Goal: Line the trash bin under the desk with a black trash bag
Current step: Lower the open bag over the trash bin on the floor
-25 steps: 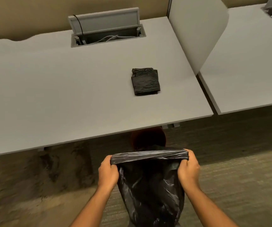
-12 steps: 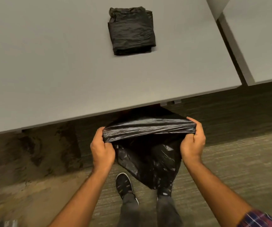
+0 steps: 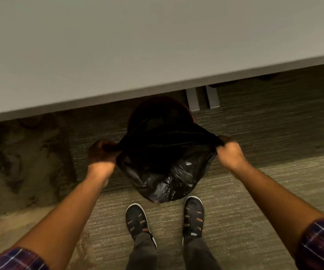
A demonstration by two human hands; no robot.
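Observation:
A black trash bag (image 3: 169, 172) hangs between my hands, its mouth stretched wide. My left hand (image 3: 101, 152) grips the bag's left rim and my right hand (image 3: 229, 152) grips its right rim. Just beyond the bag, a dark reddish round trash bin (image 3: 157, 112) stands on the carpet at the desk's front edge. The bag's far rim covers the near part of the bin. The bag's bottom dangles just above my shoes.
The grey desk top (image 3: 137, 45) fills the upper half of the view, its front edge running across. Grey desk feet (image 3: 202, 98) stand right of the bin. My two dark shoes (image 3: 165, 221) rest on the striped carpet.
The view has tilted down and moved closer, so the folded bags on the desk have left the frame. My hands have pulled farther apart and carried the bag forward to the bin.

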